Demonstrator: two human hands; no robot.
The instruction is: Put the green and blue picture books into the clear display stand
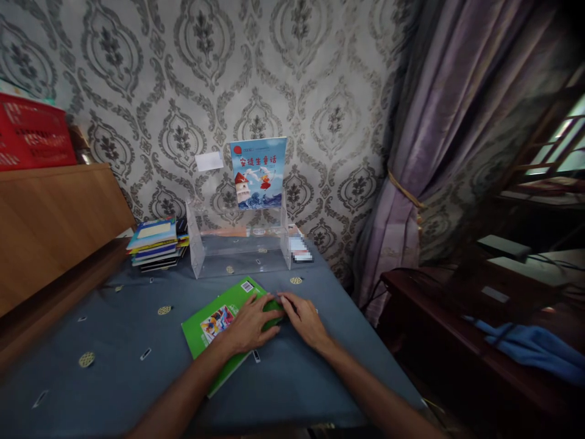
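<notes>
A green book lies flat and slanted on the cloth-covered table, its barcode at the upper edge and a colourful picture on its cover. Across its right part rests my left hand, palm down with the fingers spread. My right hand is at the book's right corner, fingers bent and thumb and fingertips close together on it. The two hands nearly meet there, and they partly hide that corner. Behind the book stands a clear acrylic rack, holding a blue picture book upright.
A stack of books sits left of the rack. Some printed matter lies to its right. A wooden cabinet with a red box borders the left. A purple curtain hangs right, near a dark red bench with blue cloth.
</notes>
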